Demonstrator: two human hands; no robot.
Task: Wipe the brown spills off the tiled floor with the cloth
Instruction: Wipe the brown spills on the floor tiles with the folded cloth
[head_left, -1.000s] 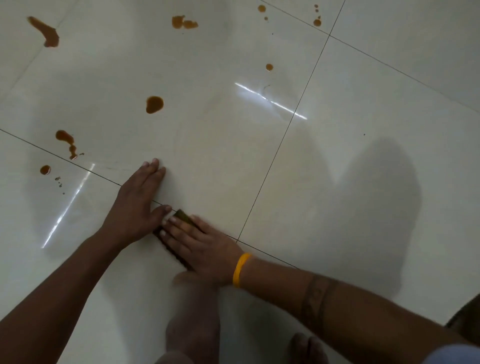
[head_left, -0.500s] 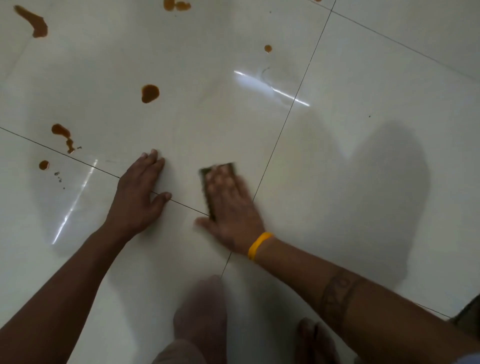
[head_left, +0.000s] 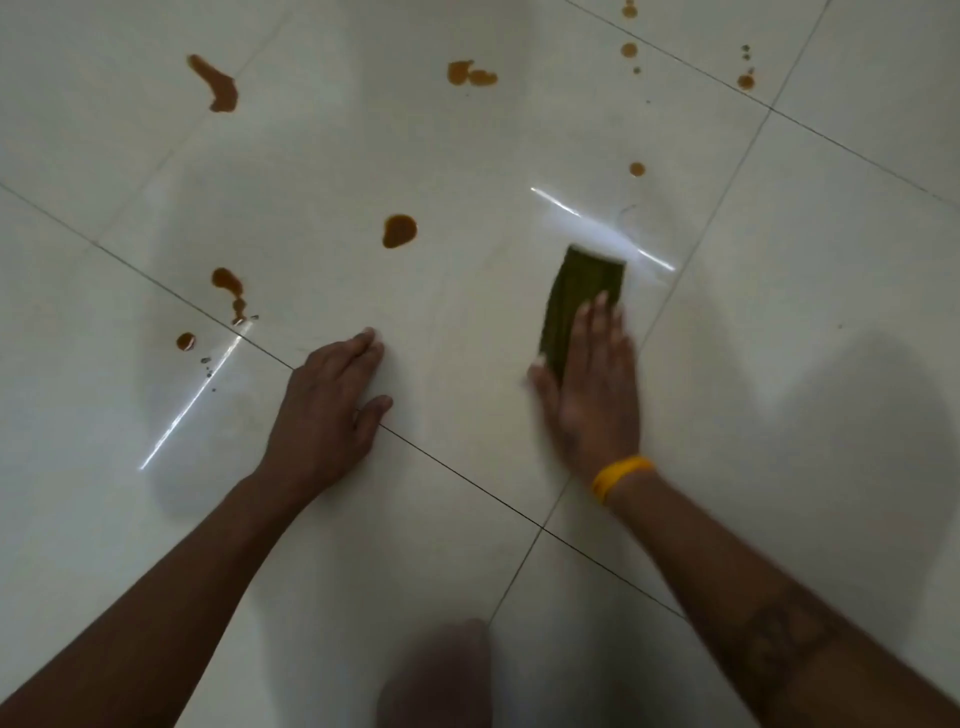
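While our right hand (head_left: 592, 395) presses one cloth (head_left: 576, 301) with flat fingers, left hand (head_left: 327, 410) splayed on floor (head_left: 779, 364), roughly ten brown spills (head_left: 399, 230) beyond, bare tile rightward.

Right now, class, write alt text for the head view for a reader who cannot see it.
A right hand presses a green cloth flat on a pale tiled floor, while the left hand rests flat. Brown spills lie beyond them, unwiped.
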